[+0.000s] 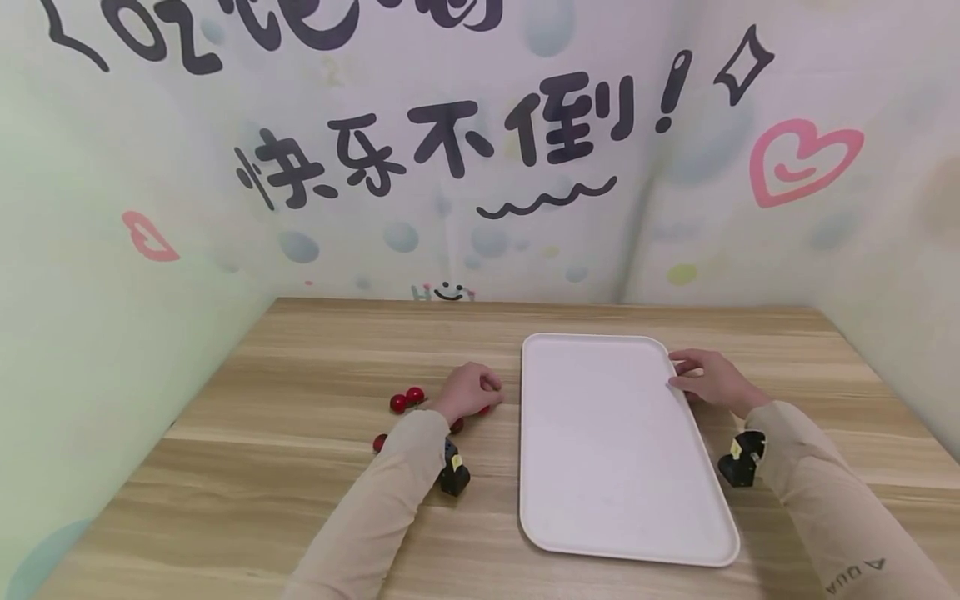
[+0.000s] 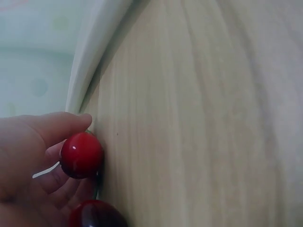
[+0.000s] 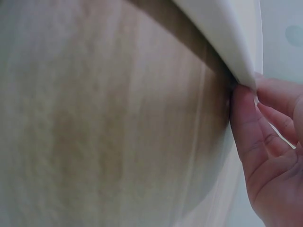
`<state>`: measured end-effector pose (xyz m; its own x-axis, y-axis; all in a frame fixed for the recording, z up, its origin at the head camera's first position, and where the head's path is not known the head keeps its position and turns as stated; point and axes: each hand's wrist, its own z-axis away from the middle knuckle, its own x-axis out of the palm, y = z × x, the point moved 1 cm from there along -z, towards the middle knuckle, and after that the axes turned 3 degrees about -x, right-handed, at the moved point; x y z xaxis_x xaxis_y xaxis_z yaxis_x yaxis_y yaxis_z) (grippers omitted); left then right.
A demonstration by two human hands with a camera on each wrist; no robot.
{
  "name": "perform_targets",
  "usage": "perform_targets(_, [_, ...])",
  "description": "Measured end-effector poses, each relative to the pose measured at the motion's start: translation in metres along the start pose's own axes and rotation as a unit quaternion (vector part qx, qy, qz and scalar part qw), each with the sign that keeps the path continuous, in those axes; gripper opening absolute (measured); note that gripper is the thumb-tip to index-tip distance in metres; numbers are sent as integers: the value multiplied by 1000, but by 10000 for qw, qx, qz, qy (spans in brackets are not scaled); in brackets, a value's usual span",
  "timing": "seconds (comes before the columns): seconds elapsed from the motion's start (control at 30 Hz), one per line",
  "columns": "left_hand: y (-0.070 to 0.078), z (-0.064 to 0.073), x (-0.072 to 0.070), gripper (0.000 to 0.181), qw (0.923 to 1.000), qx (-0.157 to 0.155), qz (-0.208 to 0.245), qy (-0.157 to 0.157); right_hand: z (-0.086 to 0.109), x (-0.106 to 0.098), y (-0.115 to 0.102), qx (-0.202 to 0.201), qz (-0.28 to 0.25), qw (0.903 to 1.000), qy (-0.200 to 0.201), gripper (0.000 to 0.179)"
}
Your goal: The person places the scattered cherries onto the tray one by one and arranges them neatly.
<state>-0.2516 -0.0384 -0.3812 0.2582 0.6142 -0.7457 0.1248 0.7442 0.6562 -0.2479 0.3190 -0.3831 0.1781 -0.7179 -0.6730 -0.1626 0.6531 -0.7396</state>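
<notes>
A white rectangular tray [image 1: 618, 450] lies on the wooden table, long side toward the person. My right hand [image 1: 714, 382] pinches its right rim near the far corner; in the right wrist view the thumb [image 3: 246, 118] is against the rim's underside. Left of the tray, my left hand [image 1: 467, 392] is low over the table with its fingers curled. In the left wrist view, a shiny red cherry [image 2: 81, 155] sits between thumb and fingers, the thumb tip at its stem. A darker cherry [image 2: 97, 215] is just below it, partly out of frame.
A pair of red cherries [image 1: 407, 400] lies left of the left hand. Another cherry [image 1: 380, 442] is beside the left sleeve, partly hidden by it. A printed cloth wall [image 1: 450, 242] stands behind the table [image 1: 330, 350]. Each wrist carries a black camera [image 1: 453, 471].
</notes>
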Motion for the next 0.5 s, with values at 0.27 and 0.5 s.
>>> perform_targets(0.27, [-2,1,0,9,9998,47,-58,159,1,0,1,226,-65,9996,-129,50])
perform_targets(0.5, [1,3,-3,6,9996,148,-70,223,0,-1,2,249,-127,9996,-106,50])
